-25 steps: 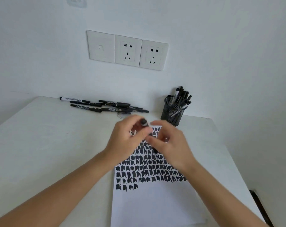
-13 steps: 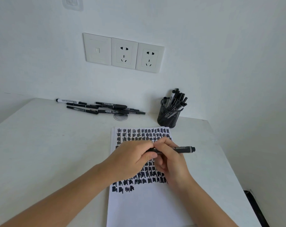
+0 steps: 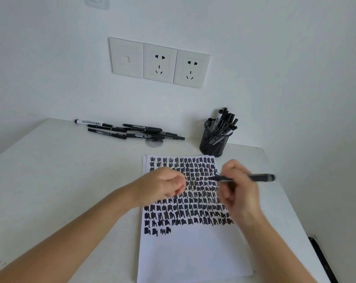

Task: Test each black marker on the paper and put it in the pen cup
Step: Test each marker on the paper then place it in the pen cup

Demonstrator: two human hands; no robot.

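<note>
A white paper lies on the white table, its upper half filled with rows of black scribbles. My right hand grips a black marker above the paper's right side, with the bare tip pointing left. My left hand hovers over the scribbles a short way left of the tip. Its fingers are curled as if round the marker's cap, which is hidden inside them. The black mesh pen cup stands just behind the paper's far right corner and holds several markers.
Several black markers lie in a loose pile at the table's back edge by the wall, next to a round cable grommet. Wall sockets sit above. The table's right edge is close to the paper; a dark object lies beyond it.
The hands, joined on the marker half a second ago, have pulled apart: the left moved left, the right moved right with the marker, whose tip is now exposed.
</note>
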